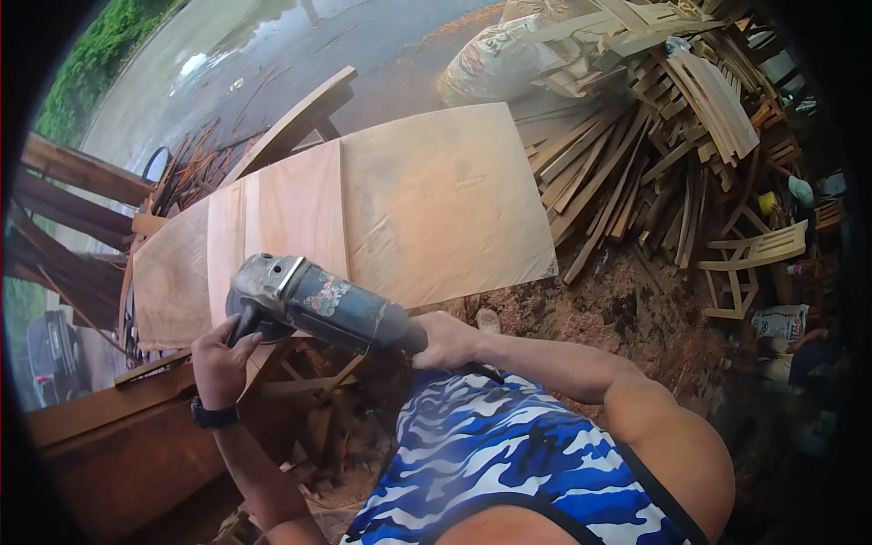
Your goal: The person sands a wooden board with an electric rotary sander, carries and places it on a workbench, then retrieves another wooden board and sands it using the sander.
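Note:
An angle grinder (331, 302) with a dark, worn body and a metal gear head is held by both hands over the near left part of a wooden panel (282, 211). My right hand (447, 340) wraps round its rear handle. Around the side handle near the head, my left hand (222, 363) is closed; a dark watch sits on that wrist. The grinder's disc is mostly hidden under the head, so I cannot tell whether it touches the wood. Beneath the panel lies a larger, dusty board (445, 204).
A large heap of wood strips (627, 173) fills the right, with a stuffed white sack (500, 59) beside it. A wooden chair frame (758, 250) stands at far right. Sawdust and scraps cover the ground. Thick planks (77, 195) lie at left, near a parked vehicle (56, 354).

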Action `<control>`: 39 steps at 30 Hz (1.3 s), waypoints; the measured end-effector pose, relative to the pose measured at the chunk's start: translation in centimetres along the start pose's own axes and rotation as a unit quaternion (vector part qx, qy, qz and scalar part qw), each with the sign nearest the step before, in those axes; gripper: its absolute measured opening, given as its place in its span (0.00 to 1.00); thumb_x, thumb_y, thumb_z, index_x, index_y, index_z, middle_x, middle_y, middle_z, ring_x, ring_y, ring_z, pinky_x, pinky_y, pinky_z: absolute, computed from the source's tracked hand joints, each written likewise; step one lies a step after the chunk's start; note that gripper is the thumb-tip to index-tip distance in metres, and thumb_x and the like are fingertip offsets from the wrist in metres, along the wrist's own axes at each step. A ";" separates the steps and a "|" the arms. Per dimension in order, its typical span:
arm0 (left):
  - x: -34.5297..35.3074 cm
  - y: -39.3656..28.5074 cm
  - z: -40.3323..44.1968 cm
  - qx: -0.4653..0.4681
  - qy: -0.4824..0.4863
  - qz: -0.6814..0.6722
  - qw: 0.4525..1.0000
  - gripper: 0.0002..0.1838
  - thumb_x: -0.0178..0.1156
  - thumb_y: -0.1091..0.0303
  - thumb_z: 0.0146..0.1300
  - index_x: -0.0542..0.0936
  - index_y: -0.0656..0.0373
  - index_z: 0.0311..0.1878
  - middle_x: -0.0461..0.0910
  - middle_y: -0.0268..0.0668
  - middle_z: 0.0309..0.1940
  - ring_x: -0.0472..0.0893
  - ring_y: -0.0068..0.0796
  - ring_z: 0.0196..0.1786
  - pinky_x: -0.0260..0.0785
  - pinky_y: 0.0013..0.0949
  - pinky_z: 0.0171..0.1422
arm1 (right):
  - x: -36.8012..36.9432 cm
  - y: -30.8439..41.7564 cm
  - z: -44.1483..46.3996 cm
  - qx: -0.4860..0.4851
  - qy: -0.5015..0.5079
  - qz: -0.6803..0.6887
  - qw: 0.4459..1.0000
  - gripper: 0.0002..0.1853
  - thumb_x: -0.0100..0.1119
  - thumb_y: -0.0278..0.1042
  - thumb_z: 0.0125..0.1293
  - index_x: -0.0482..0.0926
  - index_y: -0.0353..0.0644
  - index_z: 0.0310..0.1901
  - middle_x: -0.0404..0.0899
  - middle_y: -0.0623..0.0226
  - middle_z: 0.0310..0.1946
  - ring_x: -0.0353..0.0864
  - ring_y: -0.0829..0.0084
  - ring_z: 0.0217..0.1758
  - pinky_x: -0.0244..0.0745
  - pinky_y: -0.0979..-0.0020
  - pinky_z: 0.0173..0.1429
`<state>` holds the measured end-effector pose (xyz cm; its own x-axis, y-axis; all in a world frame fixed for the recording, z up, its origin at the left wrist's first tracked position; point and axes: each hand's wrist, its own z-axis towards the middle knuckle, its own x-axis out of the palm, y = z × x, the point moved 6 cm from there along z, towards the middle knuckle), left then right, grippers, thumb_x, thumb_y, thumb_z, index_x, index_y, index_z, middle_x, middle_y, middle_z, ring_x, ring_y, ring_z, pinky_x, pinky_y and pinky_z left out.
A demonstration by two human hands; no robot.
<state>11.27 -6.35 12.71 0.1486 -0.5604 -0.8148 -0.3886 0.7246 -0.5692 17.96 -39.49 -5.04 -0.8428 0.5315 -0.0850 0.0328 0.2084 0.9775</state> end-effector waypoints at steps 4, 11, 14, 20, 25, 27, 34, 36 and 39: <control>-0.9 -11.4 3.5 0.046 0.105 0.186 0.976 0.19 0.71 0.65 0.64 0.89 0.67 0.54 0.87 0.59 0.37 0.90 0.51 0.40 0.79 0.43 0.48 | -1.5 1.3 -2.4 0.085 0.097 0.251 0.959 0.19 0.73 0.30 0.57 0.83 0.35 0.49 0.83 0.67 0.29 0.84 0.76 0.29 0.81 0.70 0.37; 7.4 -25.2 13.7 0.212 0.273 0.426 0.836 0.13 0.72 0.62 0.61 0.93 0.58 0.46 0.86 0.52 0.30 0.87 0.52 0.35 0.79 0.46 0.45 | -5.6 -3.9 -11.1 0.106 -0.134 0.114 0.979 0.28 0.79 0.37 0.58 0.77 0.35 0.55 0.87 0.59 0.41 0.87 0.65 0.42 0.82 0.61 0.53; 14.6 -29.7 16.0 0.228 0.226 0.520 0.792 0.14 0.73 0.60 0.58 0.92 0.61 0.40 0.89 0.50 0.34 0.89 0.52 0.41 0.81 0.44 0.48 | -7.2 -5.4 -11.6 0.108 -0.271 0.003 0.956 0.23 0.79 0.39 0.58 0.79 0.35 0.48 0.87 0.57 0.36 0.88 0.67 0.38 0.82 0.63 0.47; 31.8 -31.5 26.1 0.222 0.213 0.570 0.762 0.11 0.73 0.67 0.47 0.93 0.58 0.35 0.91 0.45 0.34 0.91 0.44 0.38 0.83 0.43 0.41 | -9.1 -10.5 -12.2 0.144 -0.171 0.313 0.923 0.13 0.81 0.32 0.59 0.84 0.38 0.36 0.83 0.67 0.22 0.83 0.76 0.25 0.77 0.70 0.32; 33.2 -40.3 20.7 0.176 0.151 0.389 0.892 0.17 0.58 0.67 0.71 0.91 0.56 0.56 0.91 0.47 0.53 0.91 0.45 0.56 0.83 0.46 0.58 | -9.1 -11.8 -12.5 0.184 -0.109 0.432 0.876 0.08 0.77 0.25 0.60 0.83 0.36 0.33 0.82 0.63 0.20 0.81 0.70 0.18 0.77 0.66 0.23; 32.9 -43.8 15.3 0.285 0.120 0.323 0.895 0.14 0.56 0.66 0.71 0.91 0.57 0.45 0.92 0.47 0.46 0.91 0.48 0.51 0.83 0.45 0.54 | -8.6 -12.8 -12.0 0.165 -0.081 0.487 0.854 0.08 0.73 0.26 0.63 0.81 0.37 0.38 0.81 0.62 0.22 0.81 0.68 0.20 0.78 0.67 0.26; 29.3 -35.4 -1.3 0.248 0.159 -0.078 0.952 0.13 0.68 0.58 0.67 0.92 0.57 0.43 0.90 0.45 0.35 0.89 0.51 0.40 0.82 0.49 0.49 | -7.7 -13.7 -9.6 0.042 0.136 0.752 0.644 0.10 0.62 0.32 0.70 0.82 0.36 0.48 0.77 0.67 0.31 0.78 0.73 0.32 0.78 0.64 0.32; 26.3 -27.2 -1.7 0.118 0.043 -0.009 0.992 0.14 0.68 0.58 0.68 0.91 0.60 0.42 0.89 0.48 0.33 0.88 0.52 0.38 0.81 0.48 0.46 | -7.3 -14.1 -8.3 0.050 0.117 0.738 0.662 0.10 0.62 0.32 0.73 0.82 0.41 0.52 0.78 0.67 0.33 0.78 0.73 0.32 0.79 0.64 0.33; 23.1 -11.0 -3.9 -0.091 -0.173 -0.004 0.981 0.17 0.72 0.55 0.65 0.90 0.61 0.42 0.89 0.48 0.33 0.90 0.45 0.39 0.81 0.43 0.47 | -6.6 -15.9 -8.2 0.098 0.075 0.691 0.712 0.10 0.64 0.33 0.73 0.82 0.44 0.52 0.79 0.67 0.35 0.79 0.72 0.34 0.79 0.63 0.35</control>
<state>15.42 -28.83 0.57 0.4399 -0.3731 -0.8169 -0.5372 0.6196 -0.5723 18.63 -53.02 -18.41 0.0207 0.2503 0.9680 0.9487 -0.3104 0.0600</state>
